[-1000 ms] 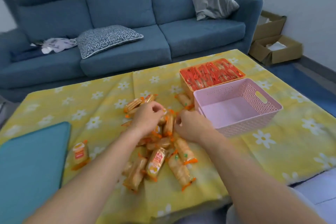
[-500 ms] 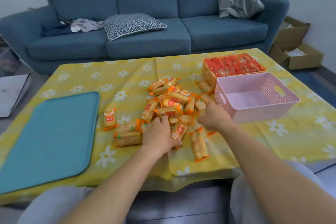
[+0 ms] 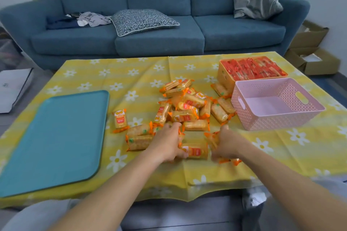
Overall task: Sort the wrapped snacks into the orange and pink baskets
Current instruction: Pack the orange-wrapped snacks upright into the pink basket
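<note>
Since last frame right hand (image 3: 225, 143) has pulled back from pink basket (image 3: 281, 120); it and left hand (image 3: 167, 142) both clutch wrapped snacks (image 3: 195, 151). Label print too blurred to read.

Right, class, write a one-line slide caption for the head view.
The left hand and right hand hold yellow-wrapped snacks beside the empty pink basket; the orange basket holds red-wrapped snacks.
</note>
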A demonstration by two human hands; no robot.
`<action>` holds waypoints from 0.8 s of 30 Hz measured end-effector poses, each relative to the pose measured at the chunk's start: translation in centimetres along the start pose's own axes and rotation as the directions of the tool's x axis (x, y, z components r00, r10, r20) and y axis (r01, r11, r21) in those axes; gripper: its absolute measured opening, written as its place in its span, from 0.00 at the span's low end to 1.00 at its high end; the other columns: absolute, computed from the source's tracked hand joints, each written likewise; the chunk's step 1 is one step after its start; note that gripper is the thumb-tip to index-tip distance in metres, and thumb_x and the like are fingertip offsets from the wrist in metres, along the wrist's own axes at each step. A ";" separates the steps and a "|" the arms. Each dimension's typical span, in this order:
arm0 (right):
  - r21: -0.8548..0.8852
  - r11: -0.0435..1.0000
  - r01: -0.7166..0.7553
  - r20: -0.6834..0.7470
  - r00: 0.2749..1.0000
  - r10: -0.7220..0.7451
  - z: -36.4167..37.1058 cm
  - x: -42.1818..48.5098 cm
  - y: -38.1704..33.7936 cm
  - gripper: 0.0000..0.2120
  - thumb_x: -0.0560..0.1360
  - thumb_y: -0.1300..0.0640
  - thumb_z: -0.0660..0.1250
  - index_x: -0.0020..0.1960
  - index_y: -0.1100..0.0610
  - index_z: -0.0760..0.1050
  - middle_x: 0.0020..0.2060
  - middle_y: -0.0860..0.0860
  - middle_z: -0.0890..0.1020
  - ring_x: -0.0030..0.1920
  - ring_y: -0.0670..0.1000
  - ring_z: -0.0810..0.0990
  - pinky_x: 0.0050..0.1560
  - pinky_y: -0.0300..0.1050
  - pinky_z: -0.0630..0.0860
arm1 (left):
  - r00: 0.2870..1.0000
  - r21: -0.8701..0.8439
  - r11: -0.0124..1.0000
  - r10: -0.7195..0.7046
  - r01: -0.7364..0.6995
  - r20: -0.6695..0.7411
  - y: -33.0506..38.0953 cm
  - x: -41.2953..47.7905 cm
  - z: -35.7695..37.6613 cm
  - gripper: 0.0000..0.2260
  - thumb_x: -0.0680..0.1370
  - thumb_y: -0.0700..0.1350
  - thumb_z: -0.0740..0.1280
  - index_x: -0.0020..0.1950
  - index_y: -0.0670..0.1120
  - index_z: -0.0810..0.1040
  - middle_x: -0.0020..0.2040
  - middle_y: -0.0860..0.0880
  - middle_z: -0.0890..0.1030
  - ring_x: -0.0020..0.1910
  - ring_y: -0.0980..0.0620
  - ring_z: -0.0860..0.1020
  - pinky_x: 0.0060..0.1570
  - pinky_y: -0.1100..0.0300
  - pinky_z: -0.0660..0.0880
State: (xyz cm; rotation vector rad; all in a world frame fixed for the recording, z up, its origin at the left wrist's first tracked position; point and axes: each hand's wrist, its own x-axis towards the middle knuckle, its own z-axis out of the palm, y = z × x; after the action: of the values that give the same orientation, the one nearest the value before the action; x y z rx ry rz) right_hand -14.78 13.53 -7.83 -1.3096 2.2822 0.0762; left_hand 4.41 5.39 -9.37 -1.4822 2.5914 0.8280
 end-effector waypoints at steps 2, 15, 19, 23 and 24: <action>0.105 0.992 0.068 -0.089 0.994 -0.058 -1.3 0.3 -0.4 0.33 0.66 0.53 0.77 0.63 0.62 0.63 0.43 0.52 0.79 0.45 0.54 0.83 0.32 0.48 0.76 | 1.000 -0.043 0.999 0.026 -0.026 -0.009 -0.2 -0.4 -0.2 0.48 0.66 0.53 0.81 0.79 0.49 0.59 0.74 0.46 0.67 0.72 0.45 0.68 0.66 0.55 0.66; -0.292 0.884 0.366 -0.184 0.885 -0.427 0.8 5.3 -3.9 0.31 0.72 0.41 0.73 0.66 0.53 0.65 0.61 0.55 0.70 0.60 0.60 0.77 0.54 0.52 0.76 | 0.984 0.371 0.923 0.150 -0.103 -0.098 -2.3 -0.9 -1.8 0.19 0.75 0.43 0.69 0.65 0.47 0.69 0.64 0.48 0.76 0.64 0.45 0.74 0.52 0.53 0.70; -0.276 0.910 0.310 -0.180 0.913 -0.365 0.2 5.5 -4.2 0.31 0.69 0.50 0.74 0.66 0.56 0.63 0.62 0.55 0.72 0.64 0.60 0.73 0.54 0.52 0.74 | 0.991 0.462 0.881 0.129 -0.104 -0.023 -2.7 -0.3 -1.3 0.26 0.72 0.47 0.75 0.65 0.47 0.66 0.63 0.48 0.76 0.65 0.45 0.71 0.57 0.50 0.70; -0.295 0.921 0.256 -0.151 0.939 -0.309 -0.3 5.5 -4.0 0.32 0.66 0.47 0.74 0.65 0.56 0.67 0.63 0.56 0.71 0.67 0.59 0.68 0.63 0.54 0.74 | 0.988 0.521 0.846 0.151 -0.111 -0.034 -2.8 -0.1 -1.1 0.24 0.73 0.44 0.72 0.67 0.48 0.68 0.65 0.49 0.75 0.67 0.44 0.69 0.64 0.48 0.65; -0.298 0.922 0.248 -0.135 0.945 -0.298 -0.3 5.5 -3.9 0.32 0.66 0.46 0.74 0.65 0.55 0.69 0.63 0.56 0.70 0.66 0.60 0.68 0.63 0.54 0.74 | 0.988 0.523 0.847 0.145 -0.099 -0.048 -2.8 0.0 -1.1 0.23 0.72 0.46 0.72 0.65 0.48 0.69 0.64 0.49 0.75 0.67 0.44 0.69 0.64 0.47 0.64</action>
State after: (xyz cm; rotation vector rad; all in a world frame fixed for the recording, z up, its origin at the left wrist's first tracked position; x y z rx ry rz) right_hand -13.95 6.95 -9.27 -1.8397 2.2671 0.1955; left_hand 6.94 3.75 -9.58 -1.2191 2.6830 0.0355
